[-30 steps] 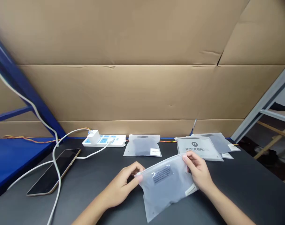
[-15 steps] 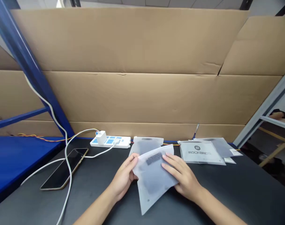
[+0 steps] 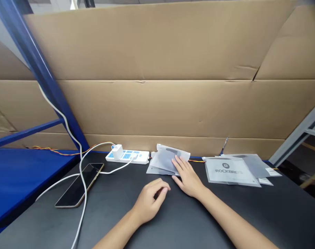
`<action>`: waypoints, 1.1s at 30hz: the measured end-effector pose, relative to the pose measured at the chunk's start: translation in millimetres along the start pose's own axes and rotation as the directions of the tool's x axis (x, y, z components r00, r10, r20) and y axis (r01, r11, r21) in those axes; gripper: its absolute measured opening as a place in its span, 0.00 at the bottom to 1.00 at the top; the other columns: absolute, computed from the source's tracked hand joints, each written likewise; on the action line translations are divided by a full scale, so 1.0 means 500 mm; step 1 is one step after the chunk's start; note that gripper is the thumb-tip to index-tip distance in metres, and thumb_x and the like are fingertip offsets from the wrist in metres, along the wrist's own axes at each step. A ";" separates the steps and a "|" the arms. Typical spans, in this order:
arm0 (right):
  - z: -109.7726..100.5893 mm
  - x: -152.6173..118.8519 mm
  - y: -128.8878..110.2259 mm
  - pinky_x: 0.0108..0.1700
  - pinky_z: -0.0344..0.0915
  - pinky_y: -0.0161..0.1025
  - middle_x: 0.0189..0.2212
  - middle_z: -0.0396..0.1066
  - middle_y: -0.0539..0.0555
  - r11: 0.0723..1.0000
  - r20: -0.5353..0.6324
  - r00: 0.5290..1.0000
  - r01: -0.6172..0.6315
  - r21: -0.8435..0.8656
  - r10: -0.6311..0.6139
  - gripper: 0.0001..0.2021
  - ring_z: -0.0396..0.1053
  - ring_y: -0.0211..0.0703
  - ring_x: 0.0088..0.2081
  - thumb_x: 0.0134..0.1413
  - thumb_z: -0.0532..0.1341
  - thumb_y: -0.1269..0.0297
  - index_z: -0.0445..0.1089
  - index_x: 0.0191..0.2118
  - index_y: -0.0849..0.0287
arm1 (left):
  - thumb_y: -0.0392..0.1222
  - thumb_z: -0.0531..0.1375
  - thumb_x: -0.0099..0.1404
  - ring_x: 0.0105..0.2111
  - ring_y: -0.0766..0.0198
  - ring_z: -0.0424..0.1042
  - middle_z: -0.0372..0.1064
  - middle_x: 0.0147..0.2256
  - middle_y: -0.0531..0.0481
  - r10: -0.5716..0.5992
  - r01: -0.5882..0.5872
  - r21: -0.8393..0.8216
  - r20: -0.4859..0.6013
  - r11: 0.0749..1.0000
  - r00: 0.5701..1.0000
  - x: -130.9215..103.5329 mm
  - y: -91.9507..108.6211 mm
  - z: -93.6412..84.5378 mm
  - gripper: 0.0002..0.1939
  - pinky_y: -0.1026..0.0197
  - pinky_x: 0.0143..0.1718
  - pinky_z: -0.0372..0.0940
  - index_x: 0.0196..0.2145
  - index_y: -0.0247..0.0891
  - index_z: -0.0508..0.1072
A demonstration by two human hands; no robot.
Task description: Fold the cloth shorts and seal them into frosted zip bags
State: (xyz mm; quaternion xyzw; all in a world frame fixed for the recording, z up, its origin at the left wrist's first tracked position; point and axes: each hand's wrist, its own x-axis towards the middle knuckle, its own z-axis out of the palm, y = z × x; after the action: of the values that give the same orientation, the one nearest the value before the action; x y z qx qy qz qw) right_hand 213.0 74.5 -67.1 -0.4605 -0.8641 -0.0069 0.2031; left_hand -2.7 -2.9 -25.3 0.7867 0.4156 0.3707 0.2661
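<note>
The table [image 3: 126, 193] is backing onto a cardboard wall [image 3: 159, 107], which is closing off the far side, while a blue post [image 3: 48, 79] and a grey post [image 3: 299, 133] are bounding the two far corners. Open black surface is stretching between the left hand [image 3: 152, 201] and the phone [image 3: 76, 188], though a white cable [image 3: 82, 173] is crossing the phone and running on toward the near side. More open surface is lying to the right of the right hand [image 3: 187, 177], below the printed bag [image 3: 232, 173]. The power strip [image 3: 140, 157] is sitting just left of the upper bag [image 3: 167, 159], leaving little room there. That bag is resting askew on the lower bag [image 3: 152, 170], near the wall, its top edge slanting down to the right. The right hand's fingers are spreading flat over its lower right part, touching without gripping, and the thumb is pointing away to the left, below the bag. The left hand is hanging back on the near side, apart from both bags, its fingers curling loosely around nothing visible; whether it is touching the table, I cannot tell.
</note>
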 end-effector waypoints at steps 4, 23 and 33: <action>-0.012 0.003 -0.013 0.69 0.47 0.61 0.72 0.44 0.61 0.999 -0.075 0.997 0.031 0.037 -0.028 0.30 0.42 0.57 0.71 0.67 0.52 0.60 0.47 0.71 0.58 | 0.42 0.51 0.74 0.35 0.58 0.69 0.72 0.33 0.48 0.071 -0.099 0.118 0.220 0.988 0.973 0.000 -0.001 0.031 0.13 0.58 0.41 0.61 0.38 0.42 0.75; -0.141 -0.267 0.298 0.59 0.59 0.60 0.60 0.65 0.61 0.941 -0.272 0.952 -0.212 -0.262 0.139 0.17 0.63 0.57 0.60 0.56 0.55 0.72 0.70 0.50 0.54 | 0.42 0.51 0.74 0.42 0.56 0.67 0.70 0.43 0.48 -0.028 -0.044 0.239 0.292 0.970 0.956 0.009 -0.002 0.036 0.10 0.53 0.48 0.59 0.38 0.44 0.72; -0.137 -0.269 0.178 0.52 0.71 0.51 0.48 0.74 0.58 0.993 -0.134 0.991 -0.038 -0.111 0.023 0.09 0.72 0.53 0.51 0.60 0.55 0.72 0.71 0.40 0.55 | 0.41 0.50 0.74 0.41 0.57 0.67 0.71 0.41 0.49 -0.013 -0.062 0.247 0.291 0.967 0.957 0.004 -0.004 0.029 0.10 0.54 0.47 0.58 0.40 0.43 0.72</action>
State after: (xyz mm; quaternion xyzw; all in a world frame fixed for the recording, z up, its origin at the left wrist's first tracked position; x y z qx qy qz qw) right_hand 374.0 5.5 -68.0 -0.4831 -0.8396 -0.0833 0.2339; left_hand 8.8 -2.0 -34.3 0.8652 0.4061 0.1986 0.2169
